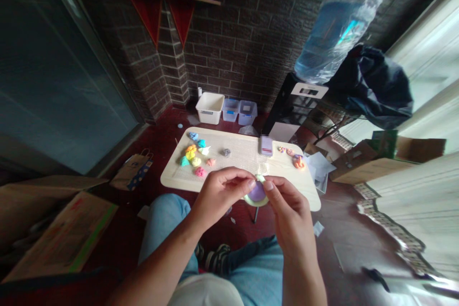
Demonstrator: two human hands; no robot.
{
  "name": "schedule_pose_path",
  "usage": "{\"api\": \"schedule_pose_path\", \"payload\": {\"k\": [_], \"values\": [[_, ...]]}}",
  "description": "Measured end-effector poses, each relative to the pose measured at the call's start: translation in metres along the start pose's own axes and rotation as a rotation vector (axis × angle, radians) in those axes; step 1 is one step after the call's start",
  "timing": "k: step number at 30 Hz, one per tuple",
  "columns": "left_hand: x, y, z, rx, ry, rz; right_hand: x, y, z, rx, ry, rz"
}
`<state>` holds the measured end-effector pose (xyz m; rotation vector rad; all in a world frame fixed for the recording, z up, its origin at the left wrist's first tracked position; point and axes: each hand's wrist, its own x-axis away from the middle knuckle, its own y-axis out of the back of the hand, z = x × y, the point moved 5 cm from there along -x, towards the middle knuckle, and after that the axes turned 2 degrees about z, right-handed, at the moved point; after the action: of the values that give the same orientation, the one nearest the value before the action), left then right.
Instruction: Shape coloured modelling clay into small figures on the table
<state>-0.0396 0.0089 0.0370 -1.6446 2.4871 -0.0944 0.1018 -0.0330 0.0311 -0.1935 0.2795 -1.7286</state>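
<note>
Between my two hands, above the near edge of the low table (244, 153), is a round purple clay disc (256, 192) with a pale green clay rim. My left hand (226, 187) pinches its upper left edge with thumb and index finger. On the opposite side, my right hand (288, 201) pinches the rim near the top. Several coloured clay lumps lie at the table's left, among them a pink lump (200, 171), a yellow lump (191, 154) and a blue lump (193, 136). A grey lump (227, 152) sits nearer the middle.
A phone (266, 145) lies at the table's far edge, with an orange clay piece (299, 162) to its right. Behind stand a white bin (210, 108), blue-tinted plastic boxes (247, 112) and a water dispenser (292, 105). Cardboard boxes (71, 229) flank both sides.
</note>
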Motion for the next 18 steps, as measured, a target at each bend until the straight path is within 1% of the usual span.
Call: {"api": "schedule_pose_path", "payload": {"k": [5, 7, 9, 11, 13, 16, 18], "values": [[0.001, -0.002, 0.007, 0.071, 0.069, -0.018, 0.002, -0.005, -0.002, -0.038, -0.034, 0.01], [0.002, -0.002, 0.01, 0.094, 0.101, -0.003, 0.001, -0.005, -0.001, -0.065, -0.074, 0.027], [0.001, -0.002, 0.011, 0.117, 0.125, 0.02, -0.002, -0.003, 0.0, -0.093, -0.138, 0.077], [0.001, 0.0, 0.013, 0.181, 0.154, 0.052, -0.01, 0.0, 0.002, -0.089, -0.211, 0.175], [0.001, 0.0, 0.015, 0.271, 0.197, 0.097, -0.02, 0.004, 0.006, -0.042, -0.259, 0.309], [0.003, -0.001, 0.015, 0.36, 0.248, 0.167, -0.035, 0.007, 0.013, 0.039, -0.26, 0.512], [0.004, -0.002, 0.014, 0.389, 0.262, 0.184, -0.042, 0.006, 0.016, 0.075, -0.251, 0.615]]}}
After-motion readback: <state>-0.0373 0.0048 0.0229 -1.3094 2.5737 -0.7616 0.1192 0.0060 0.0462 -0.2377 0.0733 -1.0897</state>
